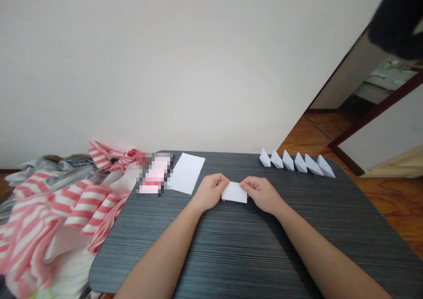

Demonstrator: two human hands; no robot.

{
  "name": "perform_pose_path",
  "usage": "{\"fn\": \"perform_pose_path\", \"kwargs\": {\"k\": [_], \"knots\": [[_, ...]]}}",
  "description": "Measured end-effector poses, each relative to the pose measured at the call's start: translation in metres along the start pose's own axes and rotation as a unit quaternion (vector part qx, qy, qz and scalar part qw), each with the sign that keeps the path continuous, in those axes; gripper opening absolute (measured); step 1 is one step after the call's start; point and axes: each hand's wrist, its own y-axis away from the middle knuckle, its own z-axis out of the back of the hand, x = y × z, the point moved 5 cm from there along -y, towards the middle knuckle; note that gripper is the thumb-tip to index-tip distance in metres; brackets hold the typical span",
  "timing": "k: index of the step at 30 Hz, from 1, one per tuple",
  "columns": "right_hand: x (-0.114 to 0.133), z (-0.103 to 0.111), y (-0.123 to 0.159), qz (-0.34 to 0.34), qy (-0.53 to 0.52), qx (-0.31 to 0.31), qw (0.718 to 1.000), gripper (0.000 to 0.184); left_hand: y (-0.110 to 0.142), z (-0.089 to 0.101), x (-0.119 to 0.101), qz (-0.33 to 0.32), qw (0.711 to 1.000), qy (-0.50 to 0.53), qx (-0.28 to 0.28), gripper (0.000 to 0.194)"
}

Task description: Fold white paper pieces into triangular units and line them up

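we pinch a small white folded paper rectangle (234,192) by its two ends, using our left hand (209,192) and right hand (261,195), over a dark grey ribbed tabletop (231,255). a flat white paper sheet (187,173) lies near the left hand; a row of white folded paper wedges (295,162) stands along the far edge.

A home room with wood floor (390,202) and doorway (350,79).

Head-worn view, facing forward and down

soft indoor light, faint shadow under the right hand (261,195), wide-angle edge bending, dark blur (395,19) top right
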Motion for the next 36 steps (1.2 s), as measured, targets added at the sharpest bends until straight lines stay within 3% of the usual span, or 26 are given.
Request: {"fn": "perform_pose_path", "kwargs": {"k": [9,15,19,26,36], "knots": [[-0.004,-0.005,0.000,-0.008,-0.039,0.007,0.999,0.020,0.003,0.000,-0.007,-0.018,0.999,-0.048,0.012,0.031],[0.005,-0.006,0.001,0.003,0.008,0.024,1.000,0.026,0.003,-0.001,-0.014,-0.035,0.996,-0.081,0.010,0.029],[0.006,-0.006,-0.001,0.006,0.008,0.015,1.000,0.027,0.002,-0.001,-0.008,-0.020,0.998,-0.052,0.012,0.029],[-0.009,-0.009,0.001,-0.049,-0.089,0.045,0.994,0.028,-0.001,0.001,0.007,0.003,1.000,-0.014,-0.009,0.031],[-0.004,-0.006,0.000,-0.057,-0.151,0.014,0.987,0.028,-0.001,-0.004,0.001,-0.001,0.999,0.042,0.022,0.034]]}}
